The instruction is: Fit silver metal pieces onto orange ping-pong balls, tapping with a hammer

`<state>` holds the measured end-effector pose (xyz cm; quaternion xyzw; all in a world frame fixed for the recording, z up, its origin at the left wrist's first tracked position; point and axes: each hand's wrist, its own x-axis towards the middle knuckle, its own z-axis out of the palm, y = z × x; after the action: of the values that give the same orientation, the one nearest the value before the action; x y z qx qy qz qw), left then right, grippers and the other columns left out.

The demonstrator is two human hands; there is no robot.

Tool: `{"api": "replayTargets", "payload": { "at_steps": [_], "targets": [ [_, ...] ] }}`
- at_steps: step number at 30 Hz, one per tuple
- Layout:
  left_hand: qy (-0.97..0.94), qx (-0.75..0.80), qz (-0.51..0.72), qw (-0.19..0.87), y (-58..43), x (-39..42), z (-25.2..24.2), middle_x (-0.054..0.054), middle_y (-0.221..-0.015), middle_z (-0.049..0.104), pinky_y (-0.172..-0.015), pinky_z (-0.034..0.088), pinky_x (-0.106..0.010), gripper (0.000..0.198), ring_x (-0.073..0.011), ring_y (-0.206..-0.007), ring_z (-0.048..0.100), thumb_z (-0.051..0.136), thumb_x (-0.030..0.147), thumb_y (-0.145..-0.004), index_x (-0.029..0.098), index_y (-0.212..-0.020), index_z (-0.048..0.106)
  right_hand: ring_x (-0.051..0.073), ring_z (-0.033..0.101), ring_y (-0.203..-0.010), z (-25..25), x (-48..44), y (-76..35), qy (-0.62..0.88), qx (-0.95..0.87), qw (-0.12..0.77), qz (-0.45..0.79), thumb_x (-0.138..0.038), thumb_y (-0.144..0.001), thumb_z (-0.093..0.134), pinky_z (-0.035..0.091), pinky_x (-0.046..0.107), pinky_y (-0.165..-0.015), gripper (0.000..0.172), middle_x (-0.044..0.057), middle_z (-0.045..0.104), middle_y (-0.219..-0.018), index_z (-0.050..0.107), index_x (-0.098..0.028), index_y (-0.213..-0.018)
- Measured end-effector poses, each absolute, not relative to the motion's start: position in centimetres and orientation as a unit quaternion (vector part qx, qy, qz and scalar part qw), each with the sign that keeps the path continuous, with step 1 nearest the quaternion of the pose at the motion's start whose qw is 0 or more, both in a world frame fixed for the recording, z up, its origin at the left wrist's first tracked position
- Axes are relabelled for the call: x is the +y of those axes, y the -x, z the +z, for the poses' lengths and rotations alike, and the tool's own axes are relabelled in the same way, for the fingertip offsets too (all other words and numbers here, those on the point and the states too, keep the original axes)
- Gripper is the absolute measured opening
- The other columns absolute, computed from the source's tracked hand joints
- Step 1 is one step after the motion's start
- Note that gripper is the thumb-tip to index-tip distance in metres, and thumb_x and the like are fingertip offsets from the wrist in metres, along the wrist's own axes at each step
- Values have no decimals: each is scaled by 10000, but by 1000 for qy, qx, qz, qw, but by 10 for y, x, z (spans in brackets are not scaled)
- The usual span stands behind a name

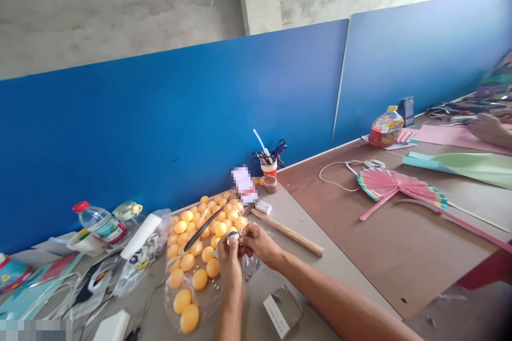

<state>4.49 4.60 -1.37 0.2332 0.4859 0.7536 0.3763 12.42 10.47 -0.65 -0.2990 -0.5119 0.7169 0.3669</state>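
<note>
Edges: the blue partition (180,133) closes off the table (308,224) from nine o'clock round to two o'clock of the hands. The table's near edge is out of view below.
Open room: bare grey surface lies at three to five o'clock of the hands, broken only by a wooden handle (292,233) running from one o'clock towards three. A small grey card holder (280,311) stands at five o'clock.
Crowded side: at nine o'clock there is a water bottle (102,224), loose cables and packaging, with little free space.
Silvery round piece (233,237): it is small, shiny and metallic, rounded like a cap or ring. Finer detail is too small to tell.
Where it is: it is held just above the clear bag (208,303) of orange balls (199,278), at the bag's three o'clock side.
Left hand (230,261): it comes up from six o'clock with fingers closed, gripping the piece from below and from its left side.
Right hand (258,242): it comes in from four o'clock, fingertips pinched onto the piece's right side, touching the left hand's fingers.
Near the grip: a long dark tool (206,226) lies across the balls at ten o'clock, just beside the left hand.
Further off: a pen cup (269,168) stands at twelve to one o'clock, and a pink paper fan (394,186) lies at two o'clock on brown board.
Other person: a co-worker's hand (486,127) is at two o'clock, well apart.
</note>
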Motion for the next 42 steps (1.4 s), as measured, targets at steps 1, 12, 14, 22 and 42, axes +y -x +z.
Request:
{"api": "replayTargets", "payload": {
  "at_steps": [1, 12, 14, 22, 42],
  "targets": [
    [-230, 479, 755, 383, -45, 46, -13, 8, -759, 655, -543, 479, -244, 395, -122, -581, 570, 830, 462, -667, 205, -880, 619, 73, 436, -406, -7, 105, -124, 297, -510, 369, 718, -217, -690, 631, 282, 204, -448, 185, -50, 580, -479, 447, -205, -672],
    [-90, 390, 795, 455, -30, 48, -4, 8, -713, 671, -550, 500, -227, 403, -97, -552, 577, 906, 335, -570, 166, -819, 638, 84, 466, -568, 15, 137, -167, 344, -717, 214, 568, -136, -659, 655, 343, 219, -554, 59, -49, 561, -605, 605, -168, -664],
    [-83, 390, 795, 457, -30, 47, -3, 15, -701, 666, -553, 505, -233, 406, -102, -553, 586, 906, 332, -567, 167, -815, 630, 107, 512, -633, 17, 143, -173, 364, -777, 159, 488, -119, -656, 675, 369, 231, -597, 59, -29, 608, -654, 642, -167, -667],
    [-81, 400, 784, 467, -31, 47, 2, 11, -680, 676, -575, 525, -243, 405, -111, -558, 607, 907, 303, -542, 166, -798, 624, 158, 570, -696, 21, 156, -195, 369, -820, 65, 433, -109, -662, 655, 397, 255, -621, 85, 19, 668, -725, 701, -172, -693],
    [-88, 402, 786, 461, -32, 48, -3, 6, -697, 687, -558, 522, -235, 392, -108, -554, 605, 899, 308, -559, 166, -821, 644, 180, 609, -736, 6, 150, -177, 433, -819, 153, 344, -65, -669, 604, 401, 262, -649, 121, 56, 690, -777, 650, -177, -664]
  ]
}}
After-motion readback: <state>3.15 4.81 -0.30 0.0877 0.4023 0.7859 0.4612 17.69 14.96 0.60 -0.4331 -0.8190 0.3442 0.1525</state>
